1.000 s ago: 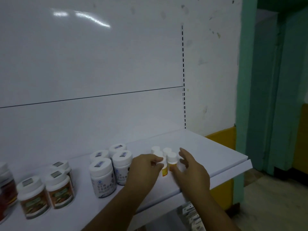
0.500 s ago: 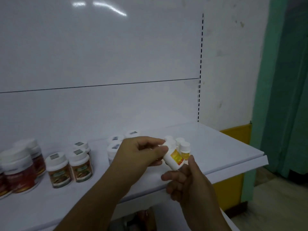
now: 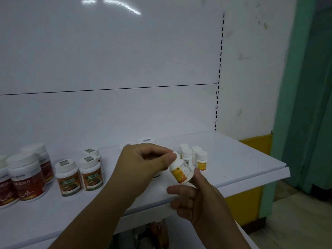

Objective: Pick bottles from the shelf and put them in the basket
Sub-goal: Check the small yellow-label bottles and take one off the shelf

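White shelving fills the view, dimly lit, with a glossy white back panel (image 3: 107, 60) rising behind a flat white shelf (image 3: 242, 162). At the far left of the shelf stand large white-capped jars with red labels (image 3: 27, 180), partly cut off by the edge of the view. Just to their right is a group of smaller jars with brown and green labels (image 3: 69, 178), upright and close together.

Near the middle, the person's left hand (image 3: 143, 166) reaches in from below, fingers curled, pinching the white cap of a small yellow-labelled bottle (image 3: 181, 172). The bottle is lifted off the shelf and tilted, with its cap toward the upper left. The right hand (image 3: 195, 200) meets it from below: the thumb lies against the bottle's lower side and the curled fingers sit under its base. Both hands are close together on this one bottle, above the front part of the shelf.

Just behind and to the right, a cluster of matching small bottles (image 3: 195, 157) stands upright on the shelf. Farther right are a yellow wall band (image 3: 255, 144) and a green door frame (image 3: 291, 105).
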